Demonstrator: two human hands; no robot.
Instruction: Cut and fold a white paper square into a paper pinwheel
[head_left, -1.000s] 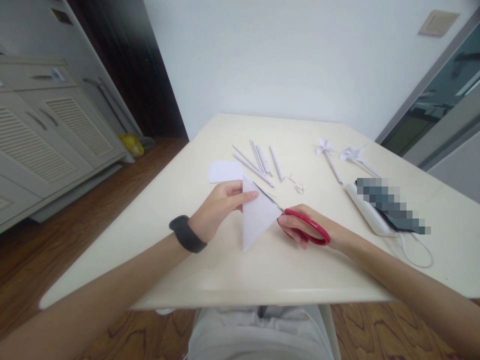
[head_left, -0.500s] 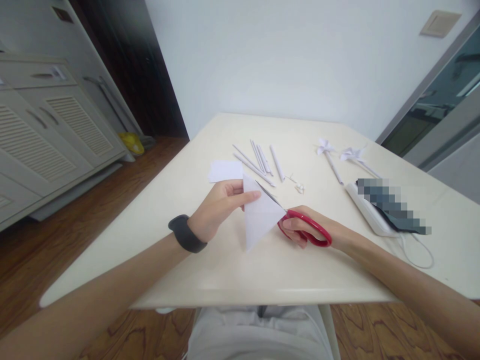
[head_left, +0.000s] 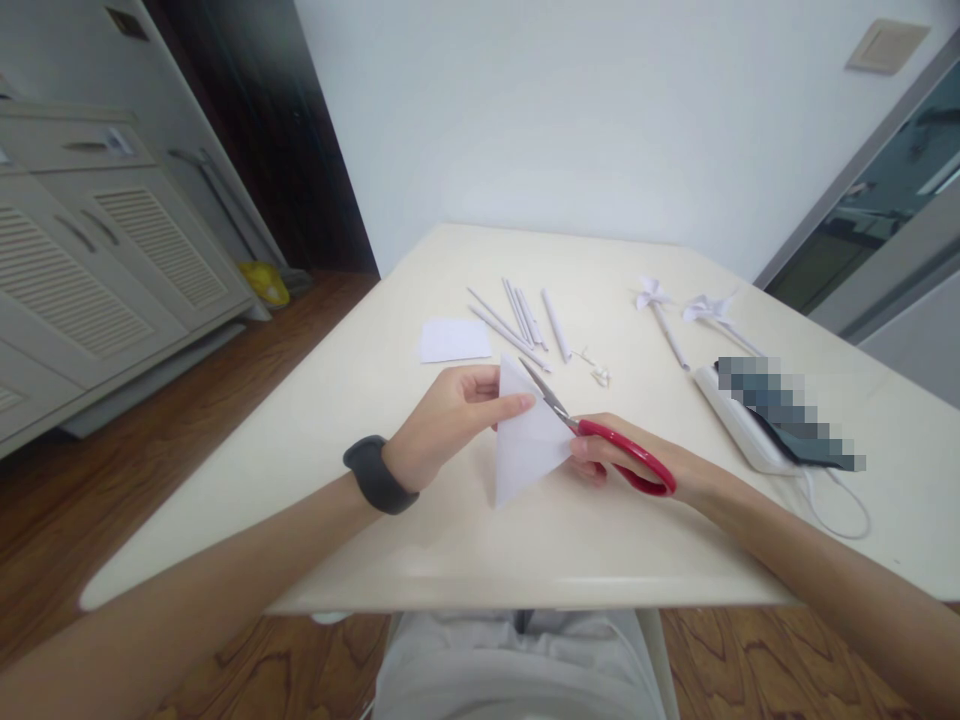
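Note:
My left hand (head_left: 450, 420), with a dark band on the wrist, pinches a folded white paper triangle (head_left: 529, 445) by its upper left edge and holds it just above the cream table (head_left: 360, 480). My right hand (head_left: 622, 465) grips red-handled scissors (head_left: 600, 440). Their blades lie along the triangle's upper right edge, tips pointing up-left toward my left thumb.
A small white paper piece (head_left: 454, 340) lies beyond my left hand. Several rolled white paper sticks (head_left: 525, 322) lie farther back, with two paper pinwheels (head_left: 679, 312) to the right. A white power strip with a dark blurred object (head_left: 757, 425) sits at the right. Cabinets (head_left: 97, 270) stand left.
The paper triangle and both hands have shifted slightly right. The scissor blades have slid farther along the paper's upper edge and show more above it.

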